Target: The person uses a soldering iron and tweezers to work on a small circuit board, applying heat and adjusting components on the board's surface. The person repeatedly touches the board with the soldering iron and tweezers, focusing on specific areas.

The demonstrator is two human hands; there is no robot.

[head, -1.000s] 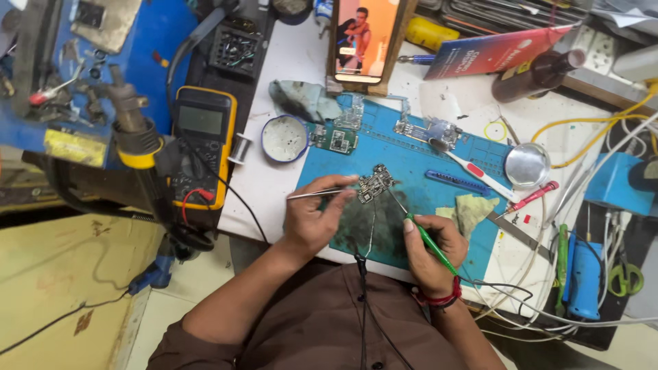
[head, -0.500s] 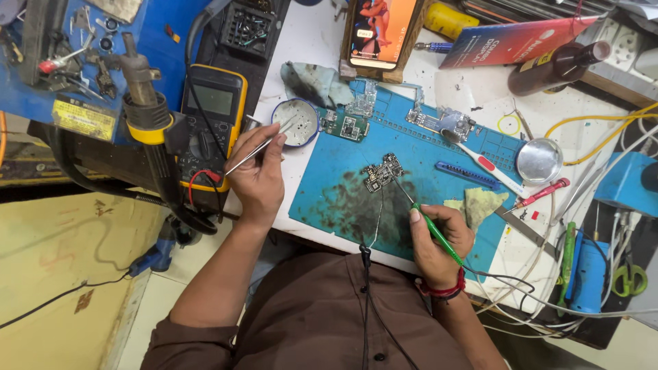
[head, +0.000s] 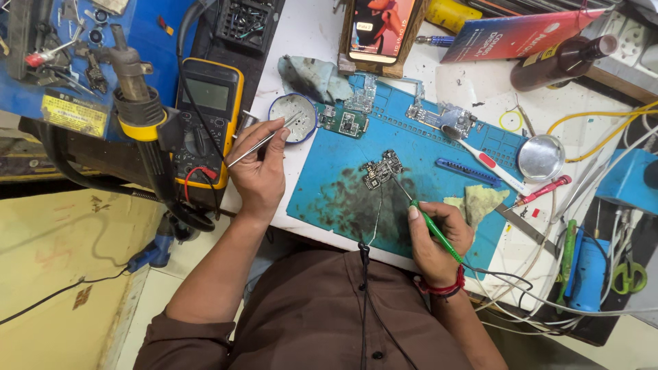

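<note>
- Head cam looks straight down on a phone repair bench, and the blue silicone work mat (head: 322, 185) is the landmark for everything below.
- Left hand (head: 257, 171) sits just off the mat's left edge, fingers pinched shut around a pair of metal tweezers (head: 264, 142). The tweezer tips reach into a small round tin (head: 293, 117) that stands at the mat's top left corner.
- Right hand (head: 435, 236) rests on the mat's lower right part, fingers curled tight around a green-handled soldering iron (head: 432, 226). Its thin tip angles up and left toward a small circuit board (head: 382, 168) lying near the middle of the mat, on a dark smudgy patch. Can't tell if the tip actually touches the board.
- Green circuit board (head: 345, 122) lies at the mat's top edge, right beside the tin.
- White toothbrush with a red patch (head: 480, 161) lies diagonally on the mat's upper right part, with a blue strip-shaped tool (head: 467, 172) just below it.
- Yellowish rag (head: 480, 201) is on the mat, just right of the right hand.
- Yellow multimeter (head: 205, 120) sits left of the mat, beyond the left hand.
- Phone in a wooden stand (head: 380, 31) stands above the mat's top edge, screen lit.
- Brown bottle (head: 558, 63) lies up and right of the mat, and a round metal dish (head: 540, 157) sits just off its right edge.
</note>
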